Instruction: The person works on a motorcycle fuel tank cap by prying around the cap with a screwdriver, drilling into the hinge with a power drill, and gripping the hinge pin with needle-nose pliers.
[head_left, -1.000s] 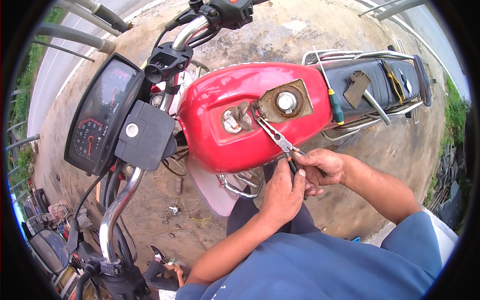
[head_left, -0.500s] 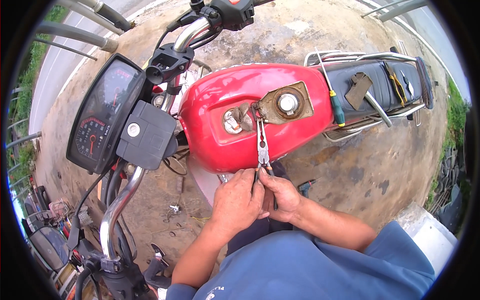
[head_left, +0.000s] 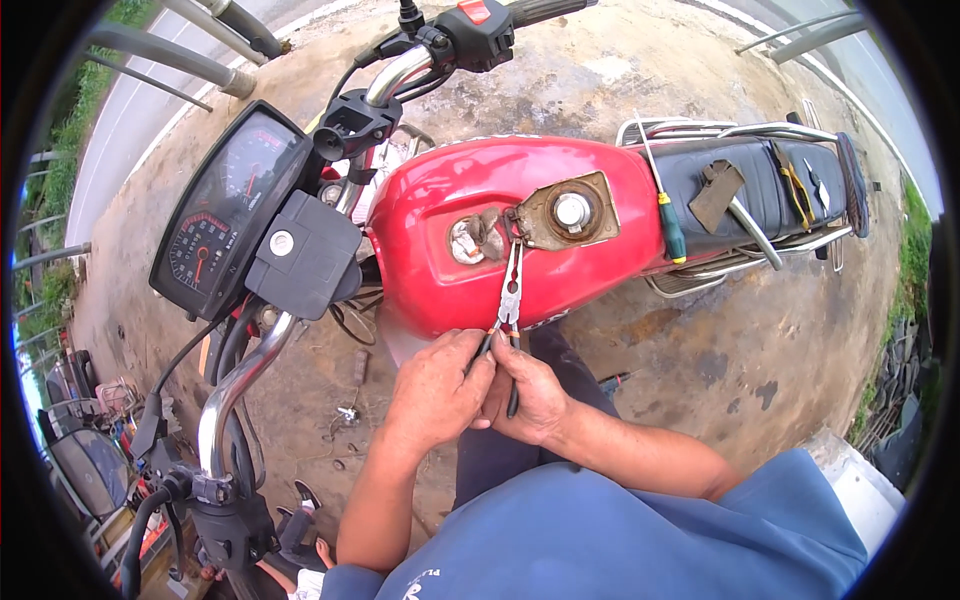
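Both hands are closed around the handles of long-nose pliers (head_left: pixel 510 298), my left hand (head_left: pixel 437 388) on the left handle and my right hand (head_left: pixel 532 392) on the right one. The plier tips reach the small hinge (head_left: pixel 512 217) at the edge of a rusty square filler plate (head_left: pixel 545 232) on the red fuel tank (head_left: pixel 420 290). Whether the jaws grip anything there is too small to tell. A round filler cap piece (head_left: pixel 573 210) sits in the plate's middle. Just left of the hinge, a crumpled rag (head_left: pixel 490 235) lies in a recess of the tank.
A green-handled screwdriver (head_left: pixel 671 228) leans where tank meets seat. On the black seat (head_left: pixel 745 160) lie a brown flat piece (head_left: pixel 717 195) and yellow-handled pliers (head_left: pixel 793 190). The instrument cluster (head_left: pixel 225 215) and handlebar (head_left: pixel 235 400) stand left. Another person's leg (head_left: pixel 293 530) shows lower left.
The plier handles and both hands have swung left, while the tips stay at the hinge. The view has shifted a little, and more of the other person shows at lower left.
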